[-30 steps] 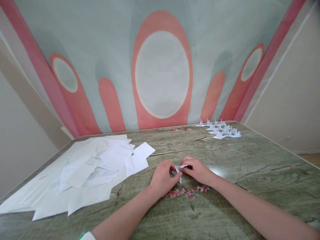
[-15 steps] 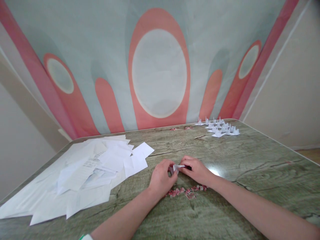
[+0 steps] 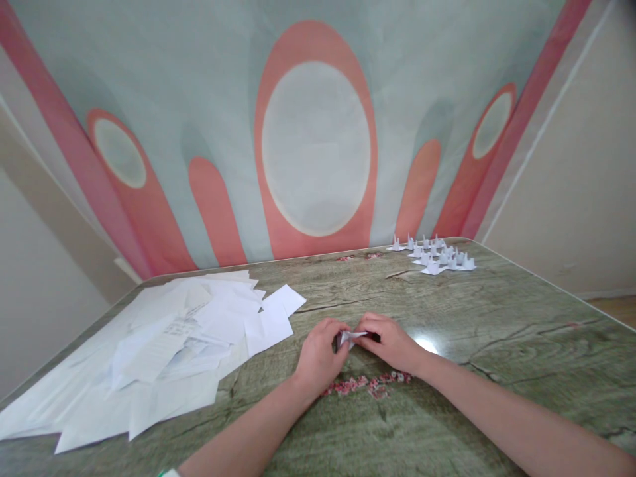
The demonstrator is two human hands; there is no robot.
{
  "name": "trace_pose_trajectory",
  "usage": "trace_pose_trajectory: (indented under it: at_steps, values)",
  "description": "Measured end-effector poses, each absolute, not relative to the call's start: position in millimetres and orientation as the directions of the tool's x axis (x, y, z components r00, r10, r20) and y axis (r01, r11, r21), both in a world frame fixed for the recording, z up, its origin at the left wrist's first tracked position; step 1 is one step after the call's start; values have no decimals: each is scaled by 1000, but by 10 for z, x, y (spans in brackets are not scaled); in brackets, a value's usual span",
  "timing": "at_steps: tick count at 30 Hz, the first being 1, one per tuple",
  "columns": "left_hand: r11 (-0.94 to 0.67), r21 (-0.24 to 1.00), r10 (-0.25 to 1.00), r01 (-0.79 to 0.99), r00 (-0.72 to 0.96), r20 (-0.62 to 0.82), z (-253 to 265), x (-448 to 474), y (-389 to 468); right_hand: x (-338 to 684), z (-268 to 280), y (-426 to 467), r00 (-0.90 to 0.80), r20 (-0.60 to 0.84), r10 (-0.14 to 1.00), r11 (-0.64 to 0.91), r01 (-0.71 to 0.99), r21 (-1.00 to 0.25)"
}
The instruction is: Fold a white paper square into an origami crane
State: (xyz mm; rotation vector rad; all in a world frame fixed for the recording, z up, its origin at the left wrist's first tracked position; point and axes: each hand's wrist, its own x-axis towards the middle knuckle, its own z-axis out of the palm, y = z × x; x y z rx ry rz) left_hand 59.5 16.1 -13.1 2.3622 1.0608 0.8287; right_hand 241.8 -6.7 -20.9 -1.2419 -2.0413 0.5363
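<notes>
A small piece of folded white paper is pinched between my two hands, just above the middle of the table. Its left part sits between the thumb and fingers of my left hand. My right hand closes on its pointed right end, with thumb and forefinger together. Fingers cover much of the paper, so its full shape is hidden. At the table's far right corner stands a group of folded white paper cranes, their points upright.
Loose white paper sheets lie in a spread pile on the left, some with writing. Small square sheets overlap its right edge. The wood-patterned table has a printed flower pattern. Behind it hangs a grey and coral backdrop.
The view has shifted very slightly. My fingers have moved a little on the folded paper, which now sits slightly lower and flatter between them.
</notes>
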Motion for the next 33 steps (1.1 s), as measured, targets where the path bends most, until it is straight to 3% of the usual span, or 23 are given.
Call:
trace_pose_trajectory:
  at_steps: [11, 22, 28, 33]
  values:
    - [-547, 694, 813, 467, 495, 307, -141, 570, 191, 2384, -220, -73, -284, 352, 892, 450, 637, -626]
    - [-430, 816, 879, 386, 384, 282, -124, 562, 187, 2305, -156, -150, -193, 306, 932, 359, 596, -719]
    - [-251, 955, 921, 158, 341, 186, -124, 617, 168, 2255, -120, -185, -125, 306, 944, 328, 452, -829]
    - [-134, 988, 914, -77, 376, 153, -123, 634, 169, 2241, -98, -203, -78, 382, 921, 382, 383, -841]
